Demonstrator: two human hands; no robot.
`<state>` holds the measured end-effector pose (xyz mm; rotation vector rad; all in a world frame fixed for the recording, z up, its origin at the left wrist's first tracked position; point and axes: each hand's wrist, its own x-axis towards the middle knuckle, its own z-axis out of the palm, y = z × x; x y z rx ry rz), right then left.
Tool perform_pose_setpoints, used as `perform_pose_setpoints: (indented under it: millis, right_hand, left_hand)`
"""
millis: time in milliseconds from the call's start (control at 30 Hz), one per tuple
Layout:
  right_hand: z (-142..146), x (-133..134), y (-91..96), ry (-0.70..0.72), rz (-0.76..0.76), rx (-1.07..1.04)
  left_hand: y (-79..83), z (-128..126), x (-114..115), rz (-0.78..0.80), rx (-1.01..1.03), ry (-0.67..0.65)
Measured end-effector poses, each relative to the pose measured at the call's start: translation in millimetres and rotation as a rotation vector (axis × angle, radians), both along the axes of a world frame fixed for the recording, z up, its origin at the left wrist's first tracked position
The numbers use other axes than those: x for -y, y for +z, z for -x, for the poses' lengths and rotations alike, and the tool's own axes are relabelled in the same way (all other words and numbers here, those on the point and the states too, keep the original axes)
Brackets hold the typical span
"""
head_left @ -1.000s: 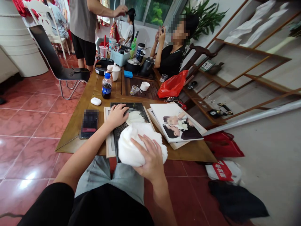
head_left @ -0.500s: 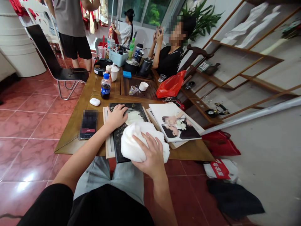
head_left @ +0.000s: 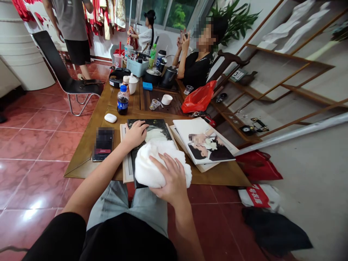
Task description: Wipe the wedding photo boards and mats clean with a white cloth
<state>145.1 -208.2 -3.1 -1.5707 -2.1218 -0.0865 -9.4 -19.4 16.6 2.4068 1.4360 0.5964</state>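
A dark framed photo [head_left: 157, 131] lies on a pale frame [head_left: 125, 159] at the near edge of the wooden table [head_left: 89, 141]. My left hand [head_left: 135, 134] rests flat on the dark photo's upper left part, fingers spread. My right hand [head_left: 172, 178] presses a bunched white cloth [head_left: 152, 163] onto the photo's near end, fingers curled over the cloth. A second photo print [head_left: 203, 141] lies on another frame just to the right.
A phone [head_left: 103, 143] and a white earbud case [head_left: 110, 117] lie left of the frames. A cola bottle [head_left: 123, 100], cups, a tea tray and a red bag [head_left: 198, 98] fill the far table. A seated person [head_left: 199, 61] faces me; others stand behind. A black chair [head_left: 65, 72] stands left.
My right hand and the cloth slid slightly left and nearer on the photo. The standing person at the back has walked off to the left.
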Motion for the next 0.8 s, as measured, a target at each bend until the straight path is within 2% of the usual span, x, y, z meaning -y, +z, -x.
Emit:
perform_pose_setpoints:
  millis: [200,333,467,667,800]
  right_hand:
    - [-26.9,-4.2,-2.5,-0.175,-0.029,-0.04]
    - [-29.5,-8.1,-2.6,-0.202,-0.021,-0.005]
    - [-18.5,-15.4,2.4,-0.098,0.018,0.034]
    - [-0.8,-31.5,12.5,0.203,0.114,0.034]
    - [-0.7,-34.3,11.8,0.186,0.11,-0.014]
  left_hand:
    - [0.6,-0.8,0.8,0.014,-0.016,0.009]
    - [0.8,-0.7,3.1,0.001,-0.027,0.018]
    - [0.8,-0.4,4.3,-0.005,-0.036,0.002]
    - [-8.8,-0.6,-5.3,-0.014,-0.066,-0.01]
    - [-10.4,0.3,-7.9,-0.006,-0.067,-0.023]
